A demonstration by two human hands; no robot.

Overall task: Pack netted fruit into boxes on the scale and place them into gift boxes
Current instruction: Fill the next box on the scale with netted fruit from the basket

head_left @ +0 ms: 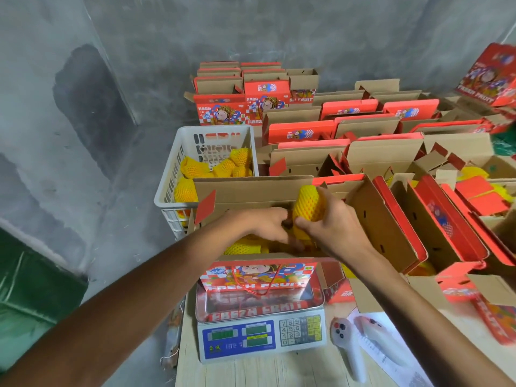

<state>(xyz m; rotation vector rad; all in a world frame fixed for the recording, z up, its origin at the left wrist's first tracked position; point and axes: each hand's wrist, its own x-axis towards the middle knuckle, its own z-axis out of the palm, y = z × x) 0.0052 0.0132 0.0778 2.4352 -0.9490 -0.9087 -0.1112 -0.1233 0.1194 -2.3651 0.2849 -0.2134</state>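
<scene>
While your right hand (332, 224) grips the netted fruit (308, 203) upright above the open box (259, 272) on the scale (262, 339), left hand (269, 223), nearer the box floor, pinches its lower end; set it downward.

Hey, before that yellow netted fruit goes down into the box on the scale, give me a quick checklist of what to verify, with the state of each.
1. Fruit held firmly: ok. The right hand grips the yellow foam-netted fruit.
2. Net sleeve covers the fruit: ok on the side that shows.
3. Box sits on the scale: ok. The open red and brown cardboard gift box stands on the white electronic scale.
4. Room in the box: cannot tell. Netted fruit already lies inside, and the hands hide the rest.
5. Left hand clear of the drop spot: not ok. It is down in the box beside the fruit.
6. Scale reading: cannot tell. The green displays are too blurred.
</scene>
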